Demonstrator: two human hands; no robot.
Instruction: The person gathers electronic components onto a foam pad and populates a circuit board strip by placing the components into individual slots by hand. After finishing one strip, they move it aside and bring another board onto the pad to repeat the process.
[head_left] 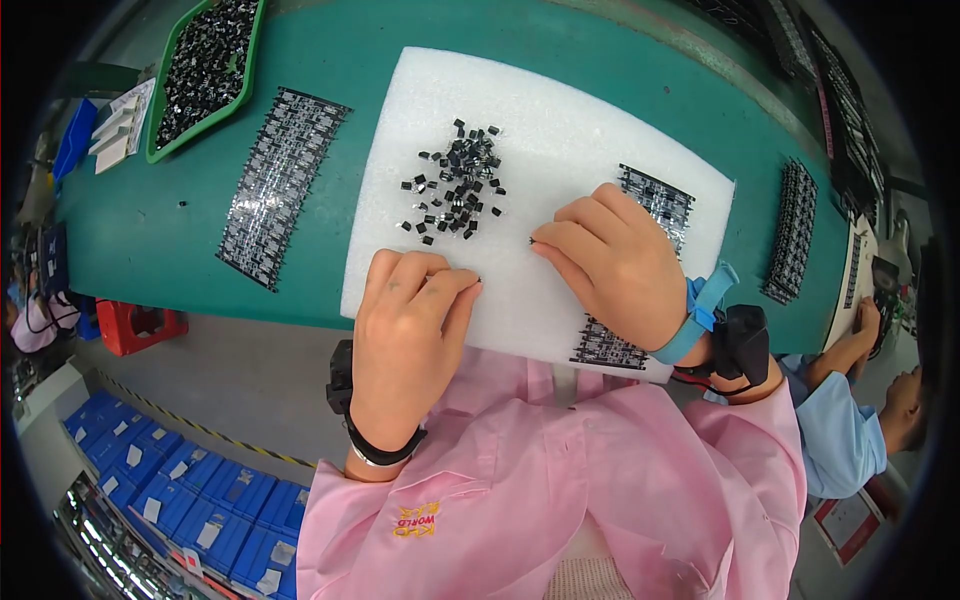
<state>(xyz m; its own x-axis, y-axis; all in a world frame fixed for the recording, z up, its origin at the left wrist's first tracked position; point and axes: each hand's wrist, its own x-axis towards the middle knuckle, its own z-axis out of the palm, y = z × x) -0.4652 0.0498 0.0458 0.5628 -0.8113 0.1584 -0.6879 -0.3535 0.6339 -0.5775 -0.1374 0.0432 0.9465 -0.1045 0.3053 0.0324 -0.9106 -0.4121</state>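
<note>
Left hand (405, 335) rests on the white foam sheet (560, 120), fingertips pinched together on a tiny dark component (478, 279), mostly hidden, orientation indiscernible; right hand (615, 262) pinches another small component (531, 240), likewise; it covers part of a component strip (655, 200), long axis running away from the person; loose components (455, 185) lie just beyond.

Both hands, left hand (410, 320) and right hand (615, 262), rest pinched on a white foam sheet (560, 130) near loose black components (455, 185).
</note>
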